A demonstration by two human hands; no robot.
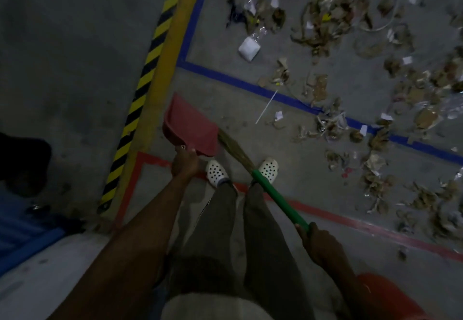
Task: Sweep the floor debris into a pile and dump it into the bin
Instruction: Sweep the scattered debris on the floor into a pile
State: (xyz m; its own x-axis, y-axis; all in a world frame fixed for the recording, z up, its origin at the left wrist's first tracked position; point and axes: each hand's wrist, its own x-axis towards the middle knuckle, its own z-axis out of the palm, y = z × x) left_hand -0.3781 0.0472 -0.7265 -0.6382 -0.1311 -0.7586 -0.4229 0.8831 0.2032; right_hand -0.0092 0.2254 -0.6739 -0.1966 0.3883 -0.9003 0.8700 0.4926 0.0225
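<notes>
1. The head camera is looking steeply down at the floor (82, 51), with the white clogs (217, 171) sitting just below frame centre.
2. It is facing forward: the debris (325, 26) is lying beyond and right of the clogs, farther off.

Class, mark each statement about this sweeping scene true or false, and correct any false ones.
1. The left hand holds a red dustpan. True.
2. The broom has a blue handle. False: the handle is green, gripped by the right hand.
3. The debris is gathered in one pile. False: it lies scattered over the floor.
4. The person wears white clogs. True.
</notes>
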